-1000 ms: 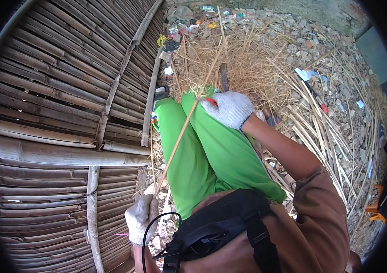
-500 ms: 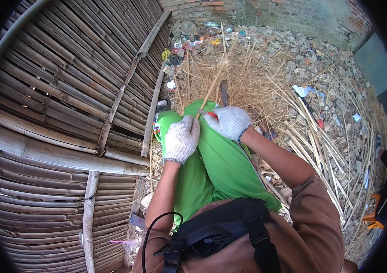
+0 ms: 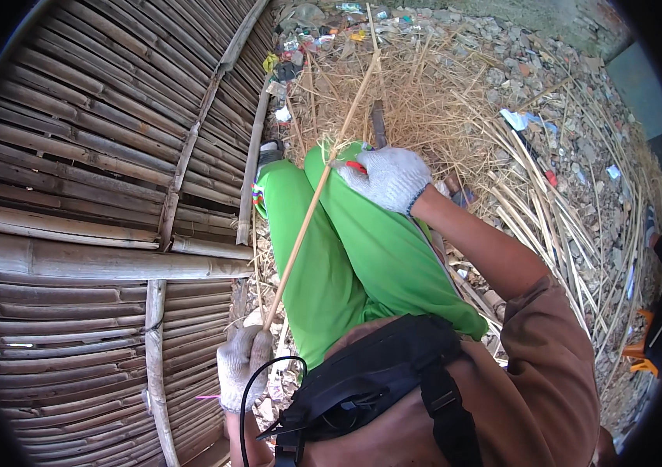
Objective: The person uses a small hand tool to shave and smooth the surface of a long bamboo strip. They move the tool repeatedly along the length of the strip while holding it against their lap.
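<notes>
A long, thin bamboo stick (image 3: pixel 300 237) runs slantwise over my green-trousered legs. Its near end is in my left hand (image 3: pixel 244 366), gloved in white knit and closed, down beside my left hip. At my knee, my right hand (image 3: pixel 393 179), in a matching glove, is closed around a small red-handled knife (image 3: pixel 356 167). The blade is mostly hidden at the stick. Pale curled shavings (image 3: pixel 335 146) cling to the stick just there. The far end of the stick reaches out over the straw on the ground.
A bamboo slat wall (image 3: pixel 90 163) stands close on my left. Straw and shavings (image 3: pixel 424 101) cover the rubble ahead. Split bamboo strips (image 3: pixel 549 226) lie to the right. A dark flat piece (image 3: pixel 378 124) stands beyond my right hand. An orange stool (image 3: pixel 640 354) is at far right, beside a person.
My left hand has pulled back from the knee to my hip, drawing the stick toward me. Shavings have gathered near the knife. My right hand stays at the knee.
</notes>
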The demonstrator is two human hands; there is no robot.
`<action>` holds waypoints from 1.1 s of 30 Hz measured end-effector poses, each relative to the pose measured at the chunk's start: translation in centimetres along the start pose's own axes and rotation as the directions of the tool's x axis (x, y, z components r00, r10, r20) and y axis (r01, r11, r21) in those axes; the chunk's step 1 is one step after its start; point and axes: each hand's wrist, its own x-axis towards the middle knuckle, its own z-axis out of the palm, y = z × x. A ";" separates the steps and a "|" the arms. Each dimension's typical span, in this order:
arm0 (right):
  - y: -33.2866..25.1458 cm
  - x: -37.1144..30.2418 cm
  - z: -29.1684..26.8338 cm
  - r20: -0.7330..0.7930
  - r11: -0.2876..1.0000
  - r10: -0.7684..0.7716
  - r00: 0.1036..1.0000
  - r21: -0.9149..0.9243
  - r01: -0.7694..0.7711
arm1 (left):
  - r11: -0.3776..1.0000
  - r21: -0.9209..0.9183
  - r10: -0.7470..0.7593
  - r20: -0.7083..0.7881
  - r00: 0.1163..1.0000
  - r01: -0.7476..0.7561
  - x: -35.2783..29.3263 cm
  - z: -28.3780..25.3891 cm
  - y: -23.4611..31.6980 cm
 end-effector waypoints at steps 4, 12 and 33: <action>0.8 0.4 1.1 -0.038 1.000 -0.030 0.999 0.005 0.031 | 0.972 -0.166 -0.136 0.173 0.975 0.165 2.7 0.1 2.2; 0.1 1.2 1.1 -0.021 0.997 -0.063 0.998 -0.038 0.062 | 0.958 -0.262 0.149 0.099 0.984 -0.118 18.4 8.5 6.4; 0.1 0.5 0.2 0.006 0.999 0.003 1.000 0.052 -0.003 | 0.996 0.017 0.091 -0.102 0.991 -0.090 -0.3 2.3 1.5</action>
